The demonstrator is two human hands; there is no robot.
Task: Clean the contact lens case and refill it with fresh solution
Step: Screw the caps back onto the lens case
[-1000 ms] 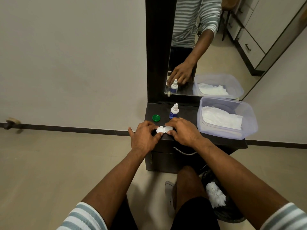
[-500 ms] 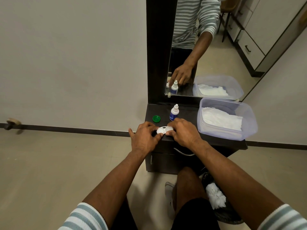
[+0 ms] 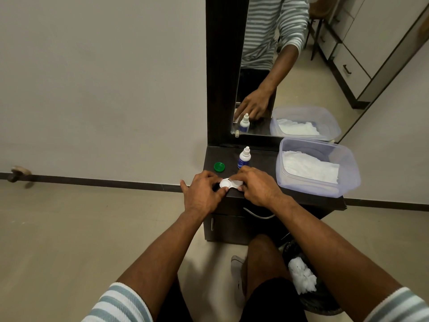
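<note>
A white contact lens case lies near the front edge of the dark dresser top. My left hand pinches its left end and my right hand grips its right end; the fingers cover both ends. The left well shows as an open white circle. A green cap lies loose on the top, behind my left hand. A small solution bottle, white with a blue label and a white nozzle, stands upright just behind my right hand.
A clear plastic tub of white tissues sits on the right of the dresser. A mirror rises behind it. Below right, a black bin holds crumpled tissue. My knee is under the dresser front.
Both hands stay on the case with only small finger shifts. The case sits in the same place on the dresser.
</note>
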